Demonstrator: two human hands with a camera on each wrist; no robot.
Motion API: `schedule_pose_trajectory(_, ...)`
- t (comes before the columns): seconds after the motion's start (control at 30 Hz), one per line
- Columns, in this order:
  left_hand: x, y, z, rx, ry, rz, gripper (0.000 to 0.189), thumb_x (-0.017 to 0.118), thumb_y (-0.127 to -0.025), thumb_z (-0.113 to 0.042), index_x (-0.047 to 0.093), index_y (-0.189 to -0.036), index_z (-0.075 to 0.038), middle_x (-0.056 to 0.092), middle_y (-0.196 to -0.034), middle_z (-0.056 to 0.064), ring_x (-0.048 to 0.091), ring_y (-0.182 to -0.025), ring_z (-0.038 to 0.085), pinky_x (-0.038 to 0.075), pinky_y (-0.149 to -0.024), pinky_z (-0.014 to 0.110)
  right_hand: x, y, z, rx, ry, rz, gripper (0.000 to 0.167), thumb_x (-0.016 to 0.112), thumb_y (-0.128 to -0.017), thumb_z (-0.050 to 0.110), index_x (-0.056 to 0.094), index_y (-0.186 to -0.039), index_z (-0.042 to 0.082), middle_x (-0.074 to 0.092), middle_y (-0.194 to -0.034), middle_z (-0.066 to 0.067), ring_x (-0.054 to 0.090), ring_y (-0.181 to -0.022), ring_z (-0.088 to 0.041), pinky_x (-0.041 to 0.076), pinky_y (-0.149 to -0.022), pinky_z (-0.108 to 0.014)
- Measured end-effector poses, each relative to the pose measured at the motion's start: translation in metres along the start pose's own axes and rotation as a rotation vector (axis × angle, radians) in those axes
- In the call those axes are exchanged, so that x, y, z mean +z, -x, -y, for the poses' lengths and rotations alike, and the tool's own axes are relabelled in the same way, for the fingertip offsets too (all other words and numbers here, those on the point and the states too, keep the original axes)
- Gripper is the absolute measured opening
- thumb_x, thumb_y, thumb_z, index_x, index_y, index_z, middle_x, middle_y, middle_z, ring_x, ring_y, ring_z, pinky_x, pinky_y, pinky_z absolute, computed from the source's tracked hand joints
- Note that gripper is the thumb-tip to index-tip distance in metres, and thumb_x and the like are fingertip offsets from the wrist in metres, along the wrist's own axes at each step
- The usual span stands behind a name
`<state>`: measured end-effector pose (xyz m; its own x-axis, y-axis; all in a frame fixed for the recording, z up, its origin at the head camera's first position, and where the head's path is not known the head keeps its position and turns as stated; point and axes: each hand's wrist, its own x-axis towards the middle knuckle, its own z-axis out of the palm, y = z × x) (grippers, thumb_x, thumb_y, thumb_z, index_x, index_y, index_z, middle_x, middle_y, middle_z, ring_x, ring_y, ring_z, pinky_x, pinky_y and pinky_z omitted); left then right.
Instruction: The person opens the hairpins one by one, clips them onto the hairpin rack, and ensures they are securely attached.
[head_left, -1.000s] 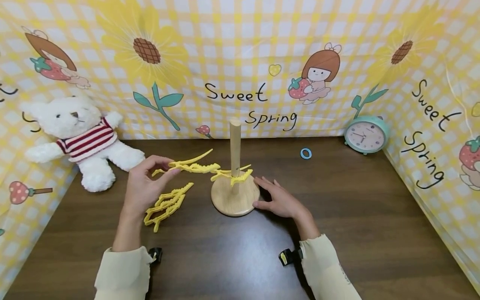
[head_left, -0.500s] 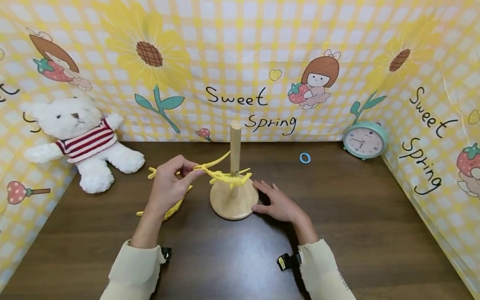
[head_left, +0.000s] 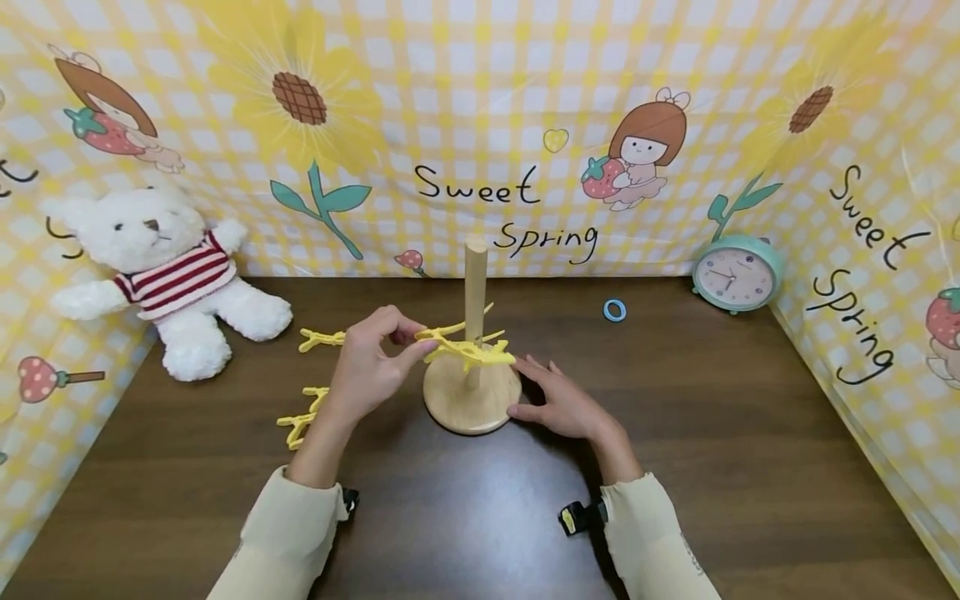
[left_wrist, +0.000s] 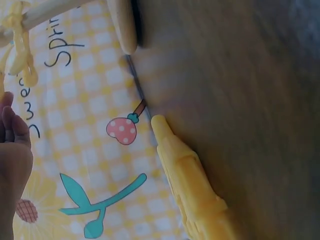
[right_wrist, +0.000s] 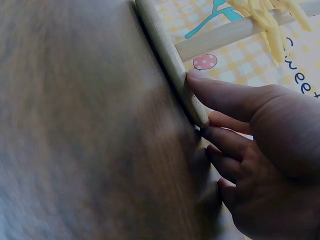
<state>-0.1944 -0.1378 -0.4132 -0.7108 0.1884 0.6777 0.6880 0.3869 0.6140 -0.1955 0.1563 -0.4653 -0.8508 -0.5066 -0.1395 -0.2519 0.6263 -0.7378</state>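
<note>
A wooden stand, with a round base [head_left: 465, 410] and an upright post [head_left: 475, 279], stands mid-table. My left hand [head_left: 375, 367] pinches one end of a yellow branching piece [head_left: 450, 342], held level against the post. Another similar yellow piece sits around the lower post; the two overlap in the head view. In the right wrist view, yellow prongs [right_wrist: 270, 32] cross the post. My right hand [head_left: 562, 404] grips the rim of the base, its thumb [right_wrist: 220, 95] on the upper edge and fingers along the side.
More yellow branching pieces [head_left: 300, 429] lie left of the stand, partly behind my left arm, one [head_left: 321, 338] farther back. A blue ring [head_left: 615, 310] and a green alarm clock [head_left: 735, 277] are at back right. A white teddy bear [head_left: 161, 258] sits at back left.
My left hand has moved right, bringing its yellow piece from left of the stand to the post. The right hand has stayed at the base.
</note>
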Motion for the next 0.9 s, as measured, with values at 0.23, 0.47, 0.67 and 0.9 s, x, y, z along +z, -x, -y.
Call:
schedule_pose_trajectory(0.23,0.005,0.001,0.001,0.027,-0.019,0.008,0.019,0.087,-0.076,0.002,0.071,-0.084,-0.006,0.065,-0.08,0.002,0.057,-0.071,0.015,0.048,-0.066,0.024,0.001,0.001,0.001,0.038,0.007,0.001,0.076,0.073,-0.095,0.035,0.038,-0.157,0.008,0.024,-0.164,-0.02,0.007,-0.151,-0.045,0.013,-0.12,-0.06)
schedule_pose_trajectory(0.47,0.002,0.001,0.003,0.02,-0.037,0.033,0.021,0.087,-0.077,0.002,0.071,-0.089,-0.002,0.063,-0.08,0.006,0.059,-0.072,0.022,0.047,-0.07,0.018,0.002,-0.001,0.001,-0.008,0.029,-0.002,0.076,0.074,-0.095,0.031,0.038,-0.156,0.005,0.029,-0.162,-0.019,0.014,-0.153,-0.036,0.009,-0.122,-0.056)
schedule_pose_trajectory(0.67,-0.005,0.003,0.008,-0.01,-0.044,0.023,0.026,0.087,-0.077,0.001,0.071,-0.097,-0.001,0.062,-0.084,0.008,0.055,-0.077,0.019,0.047,-0.071,0.026,0.002,-0.003,0.001,-0.044,0.022,-0.006,0.077,0.075,-0.094,0.029,0.036,-0.157,0.006,0.032,-0.162,-0.016,0.017,-0.153,-0.031,0.006,-0.123,-0.054)
schedule_pose_trajectory(0.9,-0.006,0.004,0.011,-0.073,-0.039,0.059,0.028,0.086,-0.079,-0.002,0.072,-0.104,-0.003,0.063,-0.088,0.008,0.058,-0.079,0.023,0.048,-0.072,0.028,0.001,-0.002,-0.001,-0.026,0.017,-0.008,0.077,0.074,-0.095,0.03,0.036,-0.157,0.007,0.031,-0.162,-0.015,0.016,-0.153,-0.031,0.006,-0.122,-0.054)
